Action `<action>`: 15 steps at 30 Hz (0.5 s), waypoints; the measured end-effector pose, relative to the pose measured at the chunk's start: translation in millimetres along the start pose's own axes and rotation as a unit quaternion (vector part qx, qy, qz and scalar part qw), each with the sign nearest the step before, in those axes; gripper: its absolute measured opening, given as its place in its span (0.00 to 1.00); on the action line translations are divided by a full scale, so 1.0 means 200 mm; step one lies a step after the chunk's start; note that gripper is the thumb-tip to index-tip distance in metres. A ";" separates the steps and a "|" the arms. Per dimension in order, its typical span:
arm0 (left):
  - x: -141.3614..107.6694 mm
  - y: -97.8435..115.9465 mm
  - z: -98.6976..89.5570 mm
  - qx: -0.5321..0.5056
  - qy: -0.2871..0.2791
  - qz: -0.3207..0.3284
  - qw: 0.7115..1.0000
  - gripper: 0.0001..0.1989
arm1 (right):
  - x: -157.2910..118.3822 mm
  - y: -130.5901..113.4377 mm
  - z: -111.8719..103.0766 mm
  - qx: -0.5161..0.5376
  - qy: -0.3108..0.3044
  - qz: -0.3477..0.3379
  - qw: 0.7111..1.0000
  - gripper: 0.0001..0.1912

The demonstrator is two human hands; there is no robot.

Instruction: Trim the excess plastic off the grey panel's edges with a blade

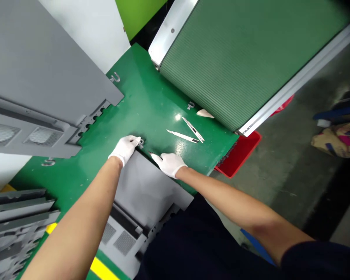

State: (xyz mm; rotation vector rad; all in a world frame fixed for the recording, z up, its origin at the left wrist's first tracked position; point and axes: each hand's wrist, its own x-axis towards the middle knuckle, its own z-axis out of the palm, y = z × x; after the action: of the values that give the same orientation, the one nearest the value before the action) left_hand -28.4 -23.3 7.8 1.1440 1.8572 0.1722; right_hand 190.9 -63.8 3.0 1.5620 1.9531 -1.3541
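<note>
My left hand, in a white glove, is closed at the far corner of a grey panel, with its fingertips against a small metal hook piece. My right hand, also gloved, is closed near the panel's far edge, and a thin dark tip shows at its fingers; what it holds is too small to name. Two white knives lie beyond it on the green table.
A green ribbed conveyor belt stands at the upper right, with a red bin below its end. Large grey panels are at the left, and stacked grey parts at the lower left. Another metal hook lies near the belt.
</note>
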 end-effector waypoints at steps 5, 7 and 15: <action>-0.12 0.35 0.22 0.040 0.106 0.086 0.990 0.16 | -0.20 0.27 0.05 0.061 0.008 0.067 0.996 0.46; -0.23 0.60 0.38 -0.025 0.010 0.146 0.989 0.14 | -0.27 0.36 0.08 0.074 0.012 0.093 0.993 0.44; -0.23 0.80 0.38 -0.016 0.013 0.223 0.975 0.24 | -0.42 0.52 0.10 0.103 0.057 0.136 0.984 0.42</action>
State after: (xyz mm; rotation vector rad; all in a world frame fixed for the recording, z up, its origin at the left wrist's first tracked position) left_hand 137.5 7.3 78.8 1.5284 1.5872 0.4712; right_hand 307.1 -134.3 2.0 1.9583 1.6238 -1.4125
